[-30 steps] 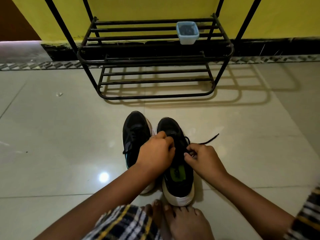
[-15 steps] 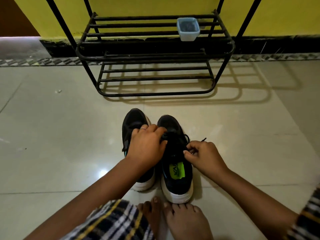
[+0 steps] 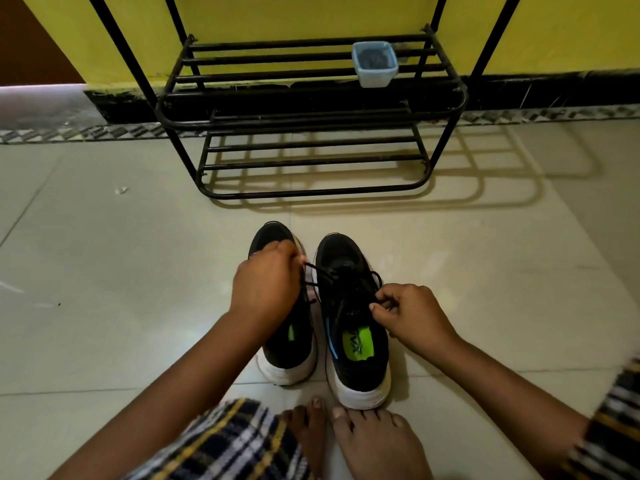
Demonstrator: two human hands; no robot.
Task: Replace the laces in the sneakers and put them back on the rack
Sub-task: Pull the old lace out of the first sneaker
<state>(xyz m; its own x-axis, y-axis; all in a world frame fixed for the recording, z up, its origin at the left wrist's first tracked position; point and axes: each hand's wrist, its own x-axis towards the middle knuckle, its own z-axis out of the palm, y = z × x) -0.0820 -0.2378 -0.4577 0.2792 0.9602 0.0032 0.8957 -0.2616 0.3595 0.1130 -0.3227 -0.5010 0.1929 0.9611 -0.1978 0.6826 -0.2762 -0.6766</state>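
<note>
Two black sneakers on floor, head view: left sneaker under left hand, right sneaker between hands. Left hand curled, pinching lace pulled taut leftward; right hand pinching opposite lace end at eyelets. Lace thin, limp, probably slippery: grip near tip. Sneakers light, soft-sided; lift by heel collar. Rack beyond hands, holding small tub.

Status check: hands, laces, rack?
Both hands pinching the black lace of right sneaker: left hand, right hand. Rack holds only a small tub.
</note>
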